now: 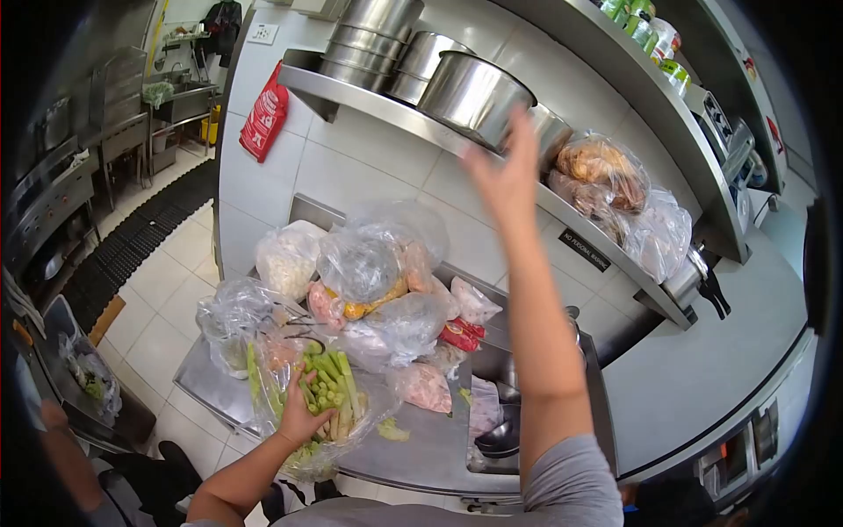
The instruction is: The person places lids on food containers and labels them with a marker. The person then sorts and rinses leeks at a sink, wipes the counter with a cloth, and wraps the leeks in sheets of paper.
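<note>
My left hand [304, 413] grips a bunch of cut celery [332, 386], its thumb and fingers spread around the stalks. The celery lies in an open clear plastic bag [373, 413] on the steel counter. My right hand [507, 162] is raised in front of the wall shelf, slightly blurred, with thumb and fingers apart. It overlaps a large steel pot [470, 98] in my view; whether it touches the pot I cannot tell. Behind the celery are heaped several clear bags [360, 263] of food, one with white pieces [290, 259].
A steel sink [500, 430] with a dark bowl lies right of the celery. The steel shelf [386, 107] also carries stacked pots [364, 44] and bagged food [606, 171]. A red packet [265, 114] hangs on the wall. At lower left, another person's arm [66, 457] shows beside a bin [97, 378].
</note>
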The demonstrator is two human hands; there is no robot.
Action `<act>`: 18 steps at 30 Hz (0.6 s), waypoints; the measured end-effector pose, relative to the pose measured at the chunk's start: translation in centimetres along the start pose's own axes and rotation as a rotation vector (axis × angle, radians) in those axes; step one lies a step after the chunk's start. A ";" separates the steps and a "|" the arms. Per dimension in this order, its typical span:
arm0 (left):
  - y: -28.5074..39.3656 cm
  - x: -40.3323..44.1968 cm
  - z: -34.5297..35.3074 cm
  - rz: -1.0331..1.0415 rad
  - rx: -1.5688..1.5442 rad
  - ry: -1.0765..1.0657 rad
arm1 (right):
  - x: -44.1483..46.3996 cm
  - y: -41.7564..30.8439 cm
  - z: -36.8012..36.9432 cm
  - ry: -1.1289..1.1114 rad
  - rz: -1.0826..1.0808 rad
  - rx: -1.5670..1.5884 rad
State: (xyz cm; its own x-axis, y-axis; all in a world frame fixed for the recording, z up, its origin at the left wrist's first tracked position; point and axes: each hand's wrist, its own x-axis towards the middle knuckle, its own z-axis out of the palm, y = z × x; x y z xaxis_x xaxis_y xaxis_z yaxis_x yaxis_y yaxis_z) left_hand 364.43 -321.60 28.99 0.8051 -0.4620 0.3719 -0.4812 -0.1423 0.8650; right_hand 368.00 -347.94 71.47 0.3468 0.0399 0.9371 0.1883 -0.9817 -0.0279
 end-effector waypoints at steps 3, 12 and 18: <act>0.2 0.0 0.3 -0.048 -0.060 -0.002 | 10.7 6.1 1.6 -0.135 0.516 0.035; -0.2 0.0 0.9 -0.058 0.076 -0.046 | 9.9 9.7 1.1 -0.017 0.396 0.007; -0.4 0.0 1.3 -0.056 0.095 -0.011 | 7.3 16.5 -3.1 -0.201 0.128 -0.722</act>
State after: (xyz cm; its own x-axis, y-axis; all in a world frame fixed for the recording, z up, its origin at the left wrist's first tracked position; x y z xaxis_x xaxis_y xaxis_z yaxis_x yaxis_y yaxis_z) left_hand 364.22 -322.69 28.22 0.8281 -0.4605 0.3197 -0.4668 -0.2504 0.8482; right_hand 370.82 -364.45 78.87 0.4996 -0.1175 0.8583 -0.4886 -0.8563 0.1672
